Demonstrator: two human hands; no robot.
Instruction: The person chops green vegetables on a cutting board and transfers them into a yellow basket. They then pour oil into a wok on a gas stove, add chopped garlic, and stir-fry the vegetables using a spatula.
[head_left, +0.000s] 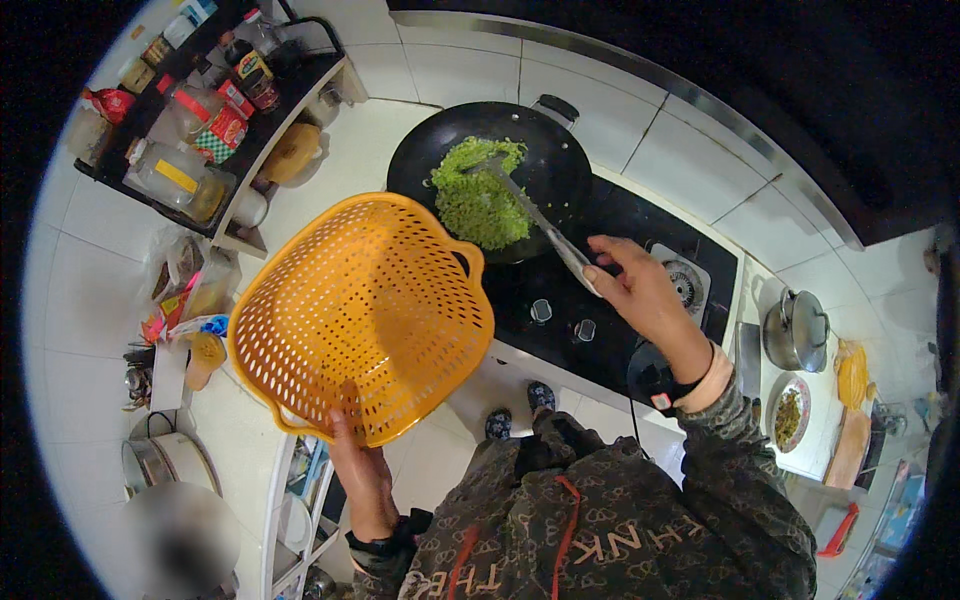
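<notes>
My left hand (358, 469) grips the near rim of an orange plastic colander basket (360, 315), tilted so that its inside shows, with no food seen in it. My right hand (634, 289) holds the handle of a metal spatula (551, 232) between thumb and fingers. The spatula's blade lies in chopped green vegetables (480, 202) inside a black wok (559, 165) on the gas stove. The basket's far edge overlaps the wok's near left side in view.
A lidded steel pot (796, 330) and a plate of food (789, 412) stand right of the black glass stovetop (517, 315). At the left, a rack (277, 120) bears bottles and jars. A butternut squash (204, 360) lies on the left counter; a range hood edge (675, 71) runs above.
</notes>
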